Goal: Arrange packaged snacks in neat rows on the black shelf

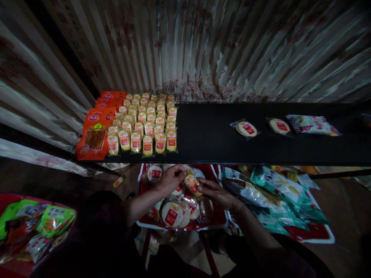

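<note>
My left hand (171, 178) and my right hand (216, 193) meet over a red basket (216, 221) below a black shelf (208, 133). Between them they grip a small yellow snack packet (192, 183) with a red label. The left fingers are curled over its upper end; the right fingers hold its lower end. Round wrapped cakes (173, 213) lie in the basket under the hands. On the shelf's left, several rows of the same yellow packets (147, 124) stand next to orange packs (96, 133).
Two round wrapped cakes (246, 129) and a flat striped packet (313, 124) lie on the shelf's right. A second basket of green and white packets (278, 191) stands to the right below. Another basket of mixed snacks (31, 227) sits low left. A curtain hangs behind.
</note>
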Demonstrator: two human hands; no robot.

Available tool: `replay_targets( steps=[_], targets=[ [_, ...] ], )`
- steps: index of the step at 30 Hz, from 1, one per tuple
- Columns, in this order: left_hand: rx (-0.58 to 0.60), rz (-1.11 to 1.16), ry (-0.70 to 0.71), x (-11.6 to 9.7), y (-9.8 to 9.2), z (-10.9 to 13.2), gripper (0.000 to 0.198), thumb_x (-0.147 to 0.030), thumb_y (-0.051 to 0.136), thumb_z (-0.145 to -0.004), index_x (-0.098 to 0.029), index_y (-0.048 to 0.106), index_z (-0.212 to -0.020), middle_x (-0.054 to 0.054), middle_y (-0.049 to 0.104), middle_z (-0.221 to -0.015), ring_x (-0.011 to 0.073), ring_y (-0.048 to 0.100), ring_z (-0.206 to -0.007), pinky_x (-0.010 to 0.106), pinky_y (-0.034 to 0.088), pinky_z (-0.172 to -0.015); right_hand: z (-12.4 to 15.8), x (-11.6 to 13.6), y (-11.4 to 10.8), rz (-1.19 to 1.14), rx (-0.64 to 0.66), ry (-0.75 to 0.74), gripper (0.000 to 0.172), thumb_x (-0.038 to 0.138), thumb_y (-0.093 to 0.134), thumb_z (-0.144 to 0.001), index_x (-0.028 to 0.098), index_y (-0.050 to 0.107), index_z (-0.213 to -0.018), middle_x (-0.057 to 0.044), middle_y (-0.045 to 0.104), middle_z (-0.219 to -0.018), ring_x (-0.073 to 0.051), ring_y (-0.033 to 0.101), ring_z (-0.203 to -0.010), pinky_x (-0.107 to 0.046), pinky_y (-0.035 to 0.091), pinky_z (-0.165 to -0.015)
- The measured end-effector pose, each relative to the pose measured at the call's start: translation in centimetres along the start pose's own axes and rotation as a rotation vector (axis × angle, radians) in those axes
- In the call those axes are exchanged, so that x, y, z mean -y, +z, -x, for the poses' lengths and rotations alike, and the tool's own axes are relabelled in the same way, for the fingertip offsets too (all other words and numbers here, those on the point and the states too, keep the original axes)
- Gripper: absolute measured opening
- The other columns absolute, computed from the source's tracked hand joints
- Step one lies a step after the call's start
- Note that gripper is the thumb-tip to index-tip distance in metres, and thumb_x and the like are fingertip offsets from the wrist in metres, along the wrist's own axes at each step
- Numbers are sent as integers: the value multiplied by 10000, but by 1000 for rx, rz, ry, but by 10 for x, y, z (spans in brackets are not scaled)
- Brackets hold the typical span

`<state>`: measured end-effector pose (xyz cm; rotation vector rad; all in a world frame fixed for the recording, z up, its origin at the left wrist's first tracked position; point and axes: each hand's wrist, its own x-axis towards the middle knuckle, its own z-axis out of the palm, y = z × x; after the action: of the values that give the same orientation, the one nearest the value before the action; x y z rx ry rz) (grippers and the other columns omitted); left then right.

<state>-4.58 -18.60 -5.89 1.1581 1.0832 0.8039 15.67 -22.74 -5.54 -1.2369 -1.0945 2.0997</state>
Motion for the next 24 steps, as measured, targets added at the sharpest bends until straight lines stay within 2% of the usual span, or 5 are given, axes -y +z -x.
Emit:
replay_targets(
  steps=[10, 17, 24],
  targets=[
    [-28, -1, -33, -6, 0, 1, 50, -166, 552, -774, -168, 599, -793, 6, 665, -800, 130, 608, -775, 237, 472, -738, 0, -2, 0, 27, 12, -36, 508, 436, 682, -775, 226, 584, -1226, -54, 658, -1132, -204, 612, -987, -319, 506, -821],
    [-40, 3, -53, -11, 2, 2, 41, -177, 556, -773, -171, 592, -757, -16, 642, -728, 111, 582, -681, 207, 460, -639, 4, 4, 1, 39, 37, -89, 463, 423, 675, -778, 230, 605, -1193, -51, 659, -1151, -233, 602, -1053, -360, 455, -923],
    [-49, 17, -79, -8, 0, 3, 81, -245, 555, -794, -182, 589, -831, -17, 641, -749, 97, 576, -605, 202, 466, -566, 5, 9, 2, 73, -8, -125, 456, 439, 653, -799, 232, 598, -1202, -55, 654, -1164, -252, 599, -1066, -402, 431, -959]
  ],
)
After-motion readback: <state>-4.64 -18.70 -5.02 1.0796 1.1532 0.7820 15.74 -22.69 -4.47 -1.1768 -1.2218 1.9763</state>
